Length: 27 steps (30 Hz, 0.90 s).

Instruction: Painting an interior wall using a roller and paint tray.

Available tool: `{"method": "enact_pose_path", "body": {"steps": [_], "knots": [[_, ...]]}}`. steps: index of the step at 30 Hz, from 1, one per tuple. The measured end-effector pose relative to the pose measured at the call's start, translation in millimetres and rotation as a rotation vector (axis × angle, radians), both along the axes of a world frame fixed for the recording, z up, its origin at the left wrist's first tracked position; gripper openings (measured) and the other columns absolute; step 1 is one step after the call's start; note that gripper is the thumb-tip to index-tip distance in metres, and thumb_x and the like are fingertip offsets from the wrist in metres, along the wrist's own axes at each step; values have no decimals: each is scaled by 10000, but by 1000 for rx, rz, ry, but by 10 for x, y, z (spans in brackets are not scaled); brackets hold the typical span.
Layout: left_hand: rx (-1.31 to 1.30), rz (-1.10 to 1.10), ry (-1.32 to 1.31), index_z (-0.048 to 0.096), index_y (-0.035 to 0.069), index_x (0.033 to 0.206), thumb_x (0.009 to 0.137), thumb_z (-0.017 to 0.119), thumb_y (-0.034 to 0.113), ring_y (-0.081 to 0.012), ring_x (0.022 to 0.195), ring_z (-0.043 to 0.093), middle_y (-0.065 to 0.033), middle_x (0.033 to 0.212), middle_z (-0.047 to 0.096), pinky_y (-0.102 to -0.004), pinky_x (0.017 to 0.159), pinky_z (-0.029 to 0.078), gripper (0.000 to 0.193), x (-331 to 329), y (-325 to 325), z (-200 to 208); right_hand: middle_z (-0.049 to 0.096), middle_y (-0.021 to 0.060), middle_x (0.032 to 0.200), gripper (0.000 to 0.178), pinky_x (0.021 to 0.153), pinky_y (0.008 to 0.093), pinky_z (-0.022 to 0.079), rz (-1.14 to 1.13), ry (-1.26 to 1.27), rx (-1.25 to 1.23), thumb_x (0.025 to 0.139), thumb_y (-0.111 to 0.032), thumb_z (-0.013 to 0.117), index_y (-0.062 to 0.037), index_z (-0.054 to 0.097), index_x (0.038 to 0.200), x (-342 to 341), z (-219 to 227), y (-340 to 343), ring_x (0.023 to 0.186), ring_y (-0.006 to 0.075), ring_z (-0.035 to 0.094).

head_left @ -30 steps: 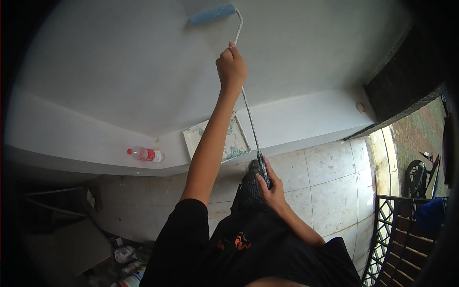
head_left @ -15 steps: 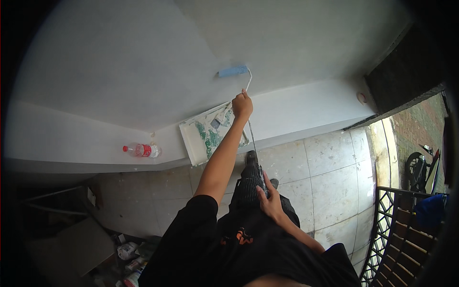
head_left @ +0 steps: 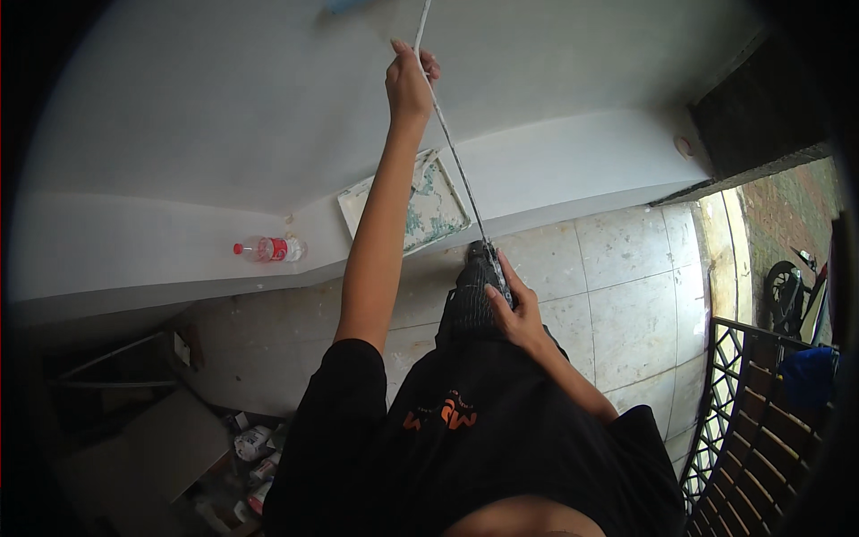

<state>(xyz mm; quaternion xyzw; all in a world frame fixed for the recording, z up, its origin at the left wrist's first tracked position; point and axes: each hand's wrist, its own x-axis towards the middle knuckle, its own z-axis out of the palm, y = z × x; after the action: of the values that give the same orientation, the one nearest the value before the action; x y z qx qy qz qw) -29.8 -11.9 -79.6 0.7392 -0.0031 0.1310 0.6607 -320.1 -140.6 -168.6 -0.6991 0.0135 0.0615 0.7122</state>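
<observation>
A: What's hard to make out?

B: The upper edge cuts off most of the blue roller sleeve (head_left: 347,4), so I can't tell whether it meets the wall (head_left: 224,107). The left forearm (head_left: 385,206) hides part of the stained paint tray (head_left: 443,215) on the white ledge (head_left: 555,174).

A: And the paint roller (head_left: 458,164) itself?

B: It's out in front of the person, at both hands. Its long axis runs from the mottled handle (head_left: 495,268) near the waist, away toward the wall and a little leftward. By the left hand (head_left: 409,85) the rod bends and leaves the view tipped slightly right.

A: How is each grip?

B: The right hand (head_left: 522,313) is clamped on the handle, thumb on one side, fingers on the other. The left hand's fingers are partly curled at the rod, thumb apart; I can't tell whether they close on it.

A: Any writing?

B: Orange lettering and an emblem on the black shirt (head_left: 443,416). The clear, red-capped bottle (head_left: 270,250) lying left of the tray has a red label, its pale marks too small to read.
</observation>
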Motion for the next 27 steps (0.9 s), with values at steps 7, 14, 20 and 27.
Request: {"method": "enact_pose_path", "body": {"steps": [7, 14, 20, 27], "knots": [[646, -57, 238, 595, 60, 885, 832, 545, 302, -265, 801, 607, -100, 837, 625, -358, 712, 461, 253, -410, 251, -1769, 573, 20, 808, 574, 644, 169, 380, -83, -15, -117, 810, -23, 578, -13, 342, 1332, -145, 111, -426, 673, 32, 426], [1555, -667, 68, 579, 122, 951, 664, 682, 201, -236, 941, 531, -31, 977, 539, -393, 722, 451, 315, -1038, 97, -3555, 569, 137, 1143, 563, 857, 227, 372, -171, 267, -119, 820, -41, 567, 8, 332, 1330, -241, 167, -343, 989, 107, 512], [1442, -659, -181, 600, 151, 856, 707, 590, 117, -212, 894, 530, -18, 937, 524, -369, 721, 451, 152, -1135, 475, -3844, 549, 157, 1180, 561, 890, 238, 360, -162, 293, -143, 814, -49, 584, 21, 346, 1317, -232, 165, -332, 1047, 123, 499], [1501, -705, -82, 602, 161, 742, 716, 557, 133, -192, 919, 506, -4, 877, 515, -345, 748, 427, 59, -1113, 615, -3772, 581, 103, 1105, 557, 824, 208, 389, -163, 415, -126, 826, -39, 569, 20, 331, 1326, -184, 125, -425, 920, 80, 516]]}}
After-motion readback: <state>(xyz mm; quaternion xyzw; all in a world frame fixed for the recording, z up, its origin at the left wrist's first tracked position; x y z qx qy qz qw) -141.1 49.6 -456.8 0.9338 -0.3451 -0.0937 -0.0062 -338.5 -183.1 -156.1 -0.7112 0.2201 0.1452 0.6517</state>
